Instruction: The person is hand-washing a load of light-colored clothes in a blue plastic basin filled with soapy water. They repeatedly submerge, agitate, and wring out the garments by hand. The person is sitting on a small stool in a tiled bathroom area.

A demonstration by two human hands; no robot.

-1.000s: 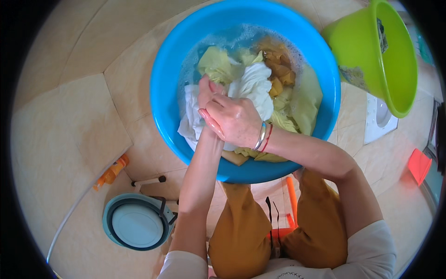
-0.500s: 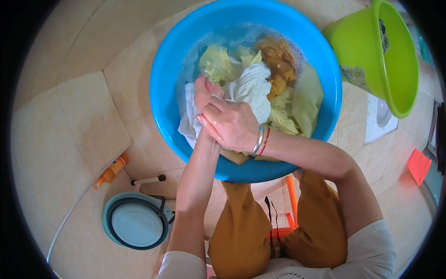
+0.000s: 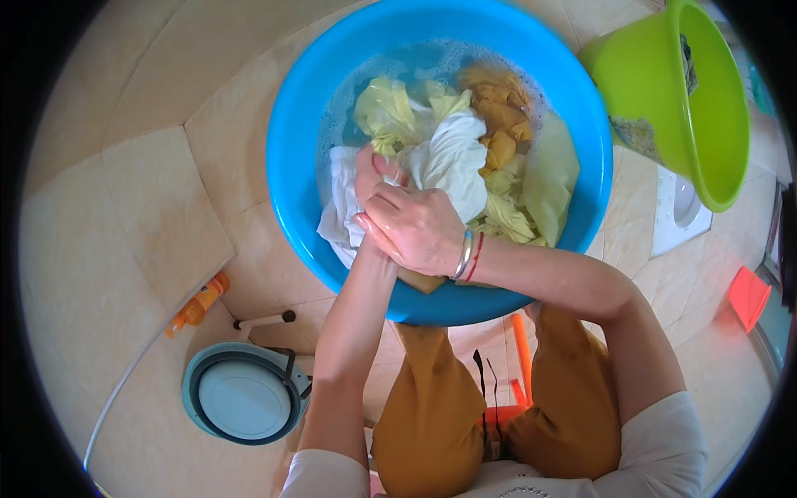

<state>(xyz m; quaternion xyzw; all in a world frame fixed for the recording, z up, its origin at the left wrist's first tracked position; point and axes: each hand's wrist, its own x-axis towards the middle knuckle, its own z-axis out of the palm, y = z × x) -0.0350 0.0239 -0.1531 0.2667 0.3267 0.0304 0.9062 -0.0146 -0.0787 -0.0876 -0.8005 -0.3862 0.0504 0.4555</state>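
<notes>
1. White cloth (image 3: 452,162): bunched in wet folds near the middle of the blue basin (image 3: 440,311), to the right of the clasped fingers. More white folds (image 3: 339,212) lie by the left wall; cannot tell whether both belong to one piece. A tan corner (image 3: 422,280) shows by the near rim; kind unclear.

2. Hands, over the cloth: right hand (image 3: 419,228) laid over the left hand (image 3: 370,173), fingers curled across the left wrist. Left fingers bent, pointing to the far side. A little white shows between the two; palms hidden, so cannot tell whether either grips cloth. Silver bangle (image 3: 462,255) and red string (image 3: 476,256) on the right wrist.

3. Change over the last second: both hands have drawn slightly nearer together, clasp about the same. Pale yellow cloth (image 3: 383,112) at far left has shifted a little. Judgement: a short working stroke in one spot, so handling is under way, with no switch to another piece.

4. Far half of basin: brown cloth (image 3: 498,100) at far right, pale yellow fabric (image 3: 552,178) along the right wall, foam on the water's edge.

5. Outside, far right: green bucket (image 3: 718,116), close by the rim; contact cannot be told.
</notes>
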